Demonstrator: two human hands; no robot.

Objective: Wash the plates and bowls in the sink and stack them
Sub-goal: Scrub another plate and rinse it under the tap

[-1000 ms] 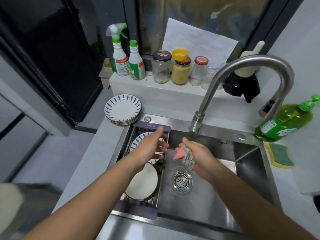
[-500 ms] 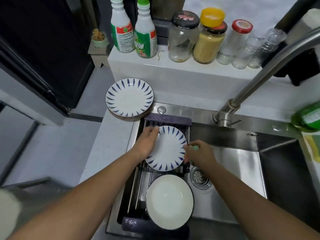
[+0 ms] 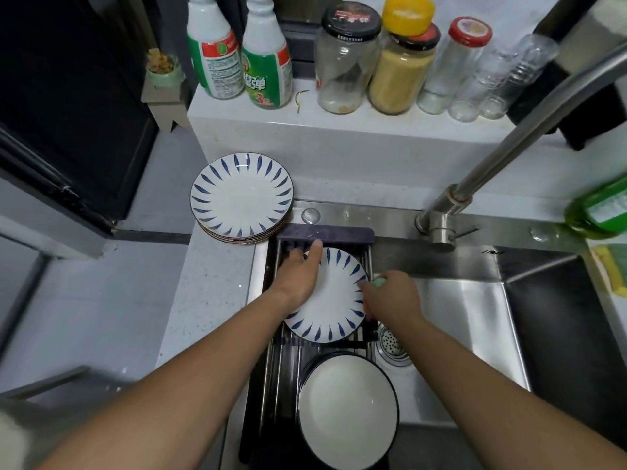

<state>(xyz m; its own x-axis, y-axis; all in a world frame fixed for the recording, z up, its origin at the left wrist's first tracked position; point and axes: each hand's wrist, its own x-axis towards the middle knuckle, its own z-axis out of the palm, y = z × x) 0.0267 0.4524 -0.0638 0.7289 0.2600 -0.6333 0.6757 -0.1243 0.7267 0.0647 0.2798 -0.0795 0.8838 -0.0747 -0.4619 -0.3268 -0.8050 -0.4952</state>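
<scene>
A white plate with blue leaf marks (image 3: 334, 301) lies on the dark rack (image 3: 324, 232) across the left part of the steel sink (image 3: 475, 320). My left hand (image 3: 298, 274) rests on the plate's left rim, fingers stretched toward the rack's far bar. My right hand (image 3: 393, 300) is at the plate's right rim and holds a pink and green cloth (image 3: 378, 282), of which only a green tip shows. A plain white bowl with a dark rim (image 3: 346, 408) sits on the rack nearer to me. A stack of matching plates (image 3: 241, 196) stands on the counter behind the rack.
The tap (image 3: 509, 144) arches over the sink from the back right. Spray bottles (image 3: 237, 49) and jars (image 3: 400, 62) line the ledge behind. A green soap bottle (image 3: 600, 208) lies at the right, a yellow sponge (image 3: 610, 269) beside it. The drain (image 3: 392, 344) is by my right wrist.
My head has dropped closer over the sink. Both hands moved from mid-air above the sink onto the blue-marked plate on the rack; the cloth stays in my right hand.
</scene>
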